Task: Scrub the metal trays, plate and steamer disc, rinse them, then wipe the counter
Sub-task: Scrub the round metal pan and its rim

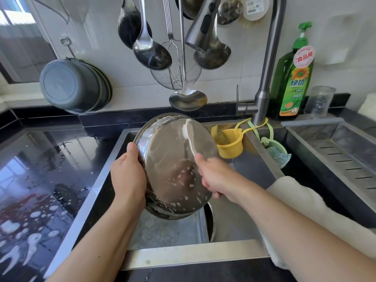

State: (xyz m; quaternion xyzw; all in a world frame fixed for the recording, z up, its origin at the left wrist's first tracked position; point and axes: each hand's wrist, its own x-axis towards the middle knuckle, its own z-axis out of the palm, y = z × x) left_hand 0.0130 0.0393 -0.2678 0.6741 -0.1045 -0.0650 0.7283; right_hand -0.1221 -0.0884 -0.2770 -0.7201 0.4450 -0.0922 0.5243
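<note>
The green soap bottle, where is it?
In the head view, the green soap bottle stands on the counter at the back right, against the wall, just right of the tap's pipe and left of a clear cup.

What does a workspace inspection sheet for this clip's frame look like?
Surface: black counter left of the sink is wet, with white suds.
Job's things: round metal tray held tilted over the sink, foam-flecked; another metal piece stands in the basin below.
Clutter: green soap bottle, yellow cup, scrub pad, white cloth on the sink edge.
Hands: left hand grips the tray's rim; right hand holds its other edge.
Cables: nothing seen.
Surroundings: ladles and a wire skimmer hang on the tiled wall; faucet at right.
</note>
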